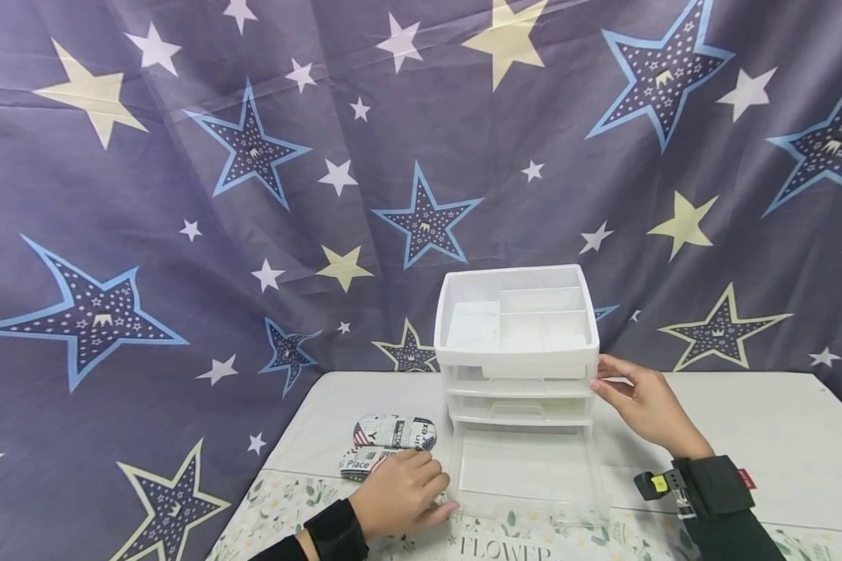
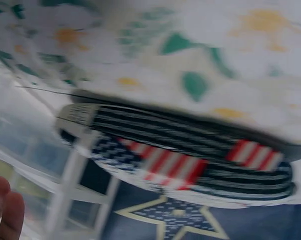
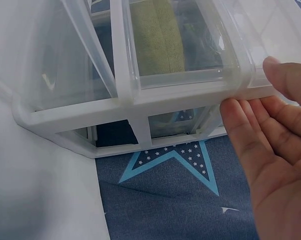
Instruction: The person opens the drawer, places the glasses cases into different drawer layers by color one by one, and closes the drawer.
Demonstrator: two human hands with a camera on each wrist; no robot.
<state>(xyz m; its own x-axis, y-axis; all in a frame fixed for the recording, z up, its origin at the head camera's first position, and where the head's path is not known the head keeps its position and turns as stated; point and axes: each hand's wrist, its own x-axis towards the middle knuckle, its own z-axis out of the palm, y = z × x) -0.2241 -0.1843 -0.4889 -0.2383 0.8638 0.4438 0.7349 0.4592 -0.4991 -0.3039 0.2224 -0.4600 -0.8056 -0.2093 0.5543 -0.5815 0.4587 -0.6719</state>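
Note:
A white drawer unit (image 1: 518,358) with clear drawers stands on the table, its bottom drawer (image 1: 529,467) pulled out toward me. My right hand (image 1: 649,409) holds the unit's right front corner; the right wrist view shows the thumb over the front and fingertips (image 3: 230,107) against the side. To the left lie two oblong, rounded pieces in newspaper print, a far one (image 1: 395,432) and a near one (image 1: 365,463), with flag patches and dark stripes. My left hand (image 1: 403,492) is beside the near piece and overlaps it in the head view, its fingers loosely bent and holding nothing.
Compartments divide the unit's top tray (image 1: 470,327). Something green and cloth-like (image 3: 158,40) sits inside a closed drawer. A flowered cloth (image 1: 302,499) covers the front of the white table (image 1: 744,436). Behind hangs a dark curtain (image 1: 309,234) with stars.

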